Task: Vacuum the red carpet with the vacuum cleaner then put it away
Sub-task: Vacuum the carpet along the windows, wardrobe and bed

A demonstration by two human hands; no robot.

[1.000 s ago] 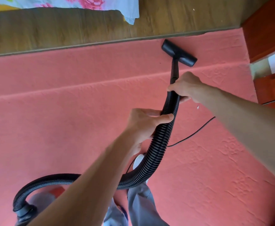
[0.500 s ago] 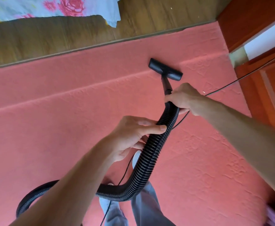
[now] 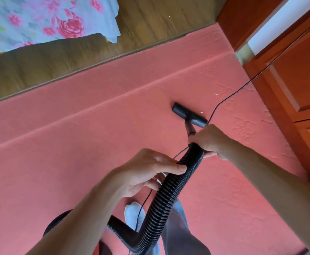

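Head view, looking down: both hands hold the vacuum cleaner's black ribbed hose [image 3: 165, 199] above the red carpet [image 3: 77, 144]. The right hand [image 3: 209, 140] grips the far end of the hose, fingers curled round it where it joins the short rigid tube. The left hand [image 3: 146, 172] holds the hose lower down, thumb laid across the top and fingers wrapped underneath. The black floor nozzle [image 3: 189, 115] rests flat on the carpet just beyond the right hand, with a small pale speck [image 3: 201, 112] lying beside it. From the left hand the hose drops, bends sharply near the bottom edge and runs back to the left under the left forearm; the cleaner's body is mostly hidden there, perhaps the dark shape at the very bottom.

A thin black power cord [image 3: 242, 87] trails from the upper right across the carpet, passes the nozzle's right end and goes under the hands. A foot in white [image 3: 132, 212] and a grey trouser leg [image 3: 178, 227] stand on the carpet below. Beyond the carpet's far edge lies wooden floor [image 3: 150, 24], with a floral bedsheet [image 3: 40, 21] hanging at upper left and an orange-brown wooden cabinet [image 3: 297, 80] along the right.
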